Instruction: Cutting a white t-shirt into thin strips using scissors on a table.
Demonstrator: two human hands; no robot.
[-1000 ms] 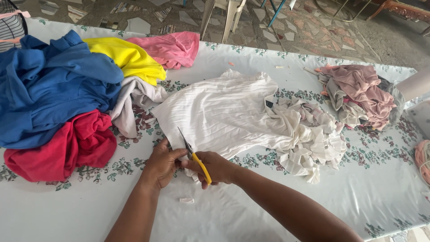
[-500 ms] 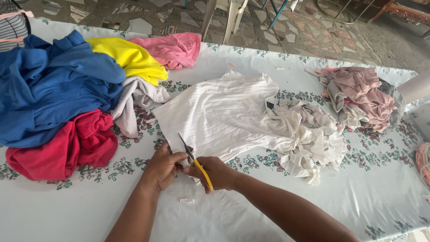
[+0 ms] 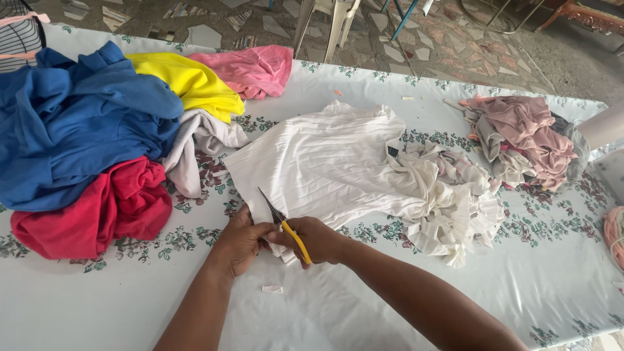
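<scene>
Floral-clothed table (image 3: 364,312) | white ribbed garment (image 3: 325,162) at centre | right hand (image 3: 315,239), grip closed on yellow-handled scissors (image 3: 284,224), blades pointing 11 o'clock | left hand (image 3: 239,244) pinching garment's near edge | clothes pile (image 3: 84,136) at 9 o'clock.

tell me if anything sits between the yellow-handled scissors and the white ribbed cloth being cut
Nothing visible does. The yellow-handled scissors, held in the right hand, already have their blades on the near edge of the white ribbed cloth, and the left hand pinches that edge right beside them.
</scene>
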